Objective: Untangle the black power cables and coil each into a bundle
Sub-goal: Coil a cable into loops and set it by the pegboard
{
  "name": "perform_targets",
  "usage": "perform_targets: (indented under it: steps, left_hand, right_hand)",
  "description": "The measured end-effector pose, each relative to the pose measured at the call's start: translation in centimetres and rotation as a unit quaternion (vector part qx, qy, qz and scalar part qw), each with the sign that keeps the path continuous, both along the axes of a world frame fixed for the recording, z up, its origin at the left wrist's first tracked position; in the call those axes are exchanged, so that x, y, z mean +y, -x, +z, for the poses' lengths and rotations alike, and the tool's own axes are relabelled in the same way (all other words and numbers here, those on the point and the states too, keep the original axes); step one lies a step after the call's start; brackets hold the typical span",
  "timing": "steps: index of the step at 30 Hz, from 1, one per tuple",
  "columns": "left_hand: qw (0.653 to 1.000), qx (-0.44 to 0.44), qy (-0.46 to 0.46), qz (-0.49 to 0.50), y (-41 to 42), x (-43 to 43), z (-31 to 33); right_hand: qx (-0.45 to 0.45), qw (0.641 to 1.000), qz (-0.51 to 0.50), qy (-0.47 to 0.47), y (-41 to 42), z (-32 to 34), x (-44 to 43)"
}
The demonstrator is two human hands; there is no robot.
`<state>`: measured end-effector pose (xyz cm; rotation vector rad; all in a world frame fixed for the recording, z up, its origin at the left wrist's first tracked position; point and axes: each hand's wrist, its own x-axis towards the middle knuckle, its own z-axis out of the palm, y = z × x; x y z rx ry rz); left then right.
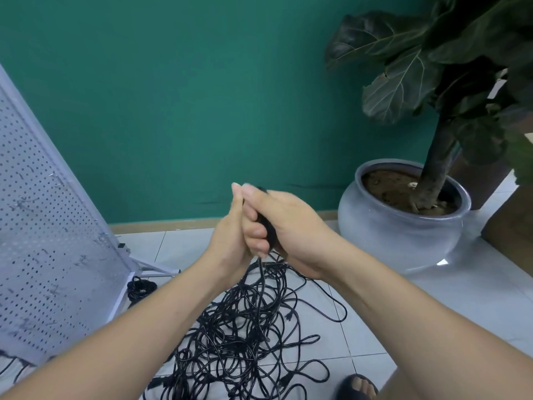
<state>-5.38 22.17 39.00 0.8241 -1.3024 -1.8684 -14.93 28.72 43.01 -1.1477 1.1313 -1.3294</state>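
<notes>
A large tangle of black power cables (245, 342) lies on the white tiled floor below my hands. One black cable (261, 284) rises from the pile into my hands, which are held together at chest height. My left hand (230, 246) has its fingers curled round the cable. My right hand (297, 232) wraps the same cable from the other side, thumb pointing up; a thicker black part, perhaps a plug, shows between the palms. A small coiled black bundle (141, 288) sits on the floor by the pegboard's foot.
A white pegboard stand (43, 241) leans at the left. A grey pot (403, 235) holding a large-leaved plant stands at the right before the green wall. My sandalled foot (357, 385) is at the lower right, beside the pile.
</notes>
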Motion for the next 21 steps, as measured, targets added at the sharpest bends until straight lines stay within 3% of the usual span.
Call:
perform_targets:
  steps: [2, 4, 7, 11, 13, 15, 18, 21]
  left_hand:
    - [0.996, -0.015, 0.063, -0.065, 0.6, 0.6, -1.7]
    - [0.981, -0.089, 0.102, -0.141, 0.8, 2.1, -3.3]
    - [0.955, -0.164, 0.131, -0.212, 1.1, 3.9, -4.5]
    - [0.909, -0.268, 0.241, -0.21, 0.5, 3.7, -5.4]
    - [0.866, -0.328, 0.338, -0.17, -0.1, 3.1, -4.8]
    - [0.836, -0.334, 0.422, -0.11, -0.6, 2.3, -3.6]
    - [0.862, -0.27, 0.426, -0.06, -1.7, 1.1, -1.8]
    - [0.888, -0.223, 0.4, -0.04, -3.0, 0.0, -0.3]
  right_hand:
    - [0.003, 0.997, -0.066, 0.051, 0.3, 0.4, -0.3]
    - [0.044, 0.984, -0.142, 0.098, 1.1, 0.8, -0.6]
    - [0.168, 0.948, -0.234, 0.135, 2.7, 1.0, -0.8]
    - [0.308, 0.905, -0.266, 0.124, 5.2, -0.2, -1.6]
    - [0.36, 0.892, -0.256, 0.1, 6.7, -1.1, -2.2]
    - [0.428, 0.87, -0.236, 0.058, 7.9, -2.2, -2.6]
    - [0.477, 0.859, -0.188, -0.01, 8.2, -3.8, -2.7]
    - [0.457, 0.877, -0.144, -0.035, 6.8, -4.6, -2.1]
